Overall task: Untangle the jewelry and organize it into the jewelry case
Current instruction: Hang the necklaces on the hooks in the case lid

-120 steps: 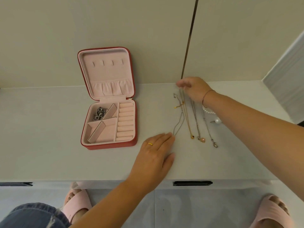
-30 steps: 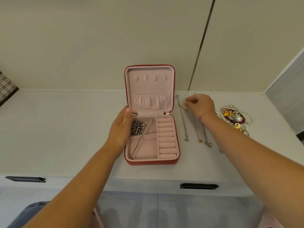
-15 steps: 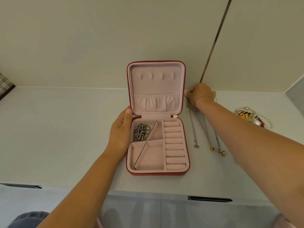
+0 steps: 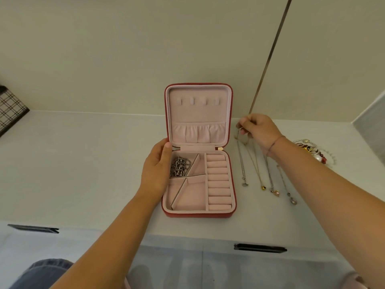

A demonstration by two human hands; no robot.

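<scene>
A red jewelry case [image 4: 233,197] with pink lining stands open on the white countertop, lid upright. A silver chain [image 4: 180,166] lies bunched in its top-left compartment. My left hand [image 4: 156,170] grips the case's left edge near the hinge, thumb on the rim. To the right of the case several thin necklaces [image 4: 257,174] lie in straight rows, pendants toward me. My right hand [image 4: 258,130] pinches the far end of the leftmost necklace [image 4: 241,163] at the back of the counter.
A tangled pile of bracelets and beads [image 4: 312,150] lies at the far right. A plaid basket [image 4: 10,109] stands at the left edge. The wall runs right behind the case. Black drawer handles [image 4: 260,248] sit below the counter's front edge.
My left hand left the necklaces and took hold of the case, which now stands next to them. My right hand stayed at the chains' far ends and now pinches one.
</scene>
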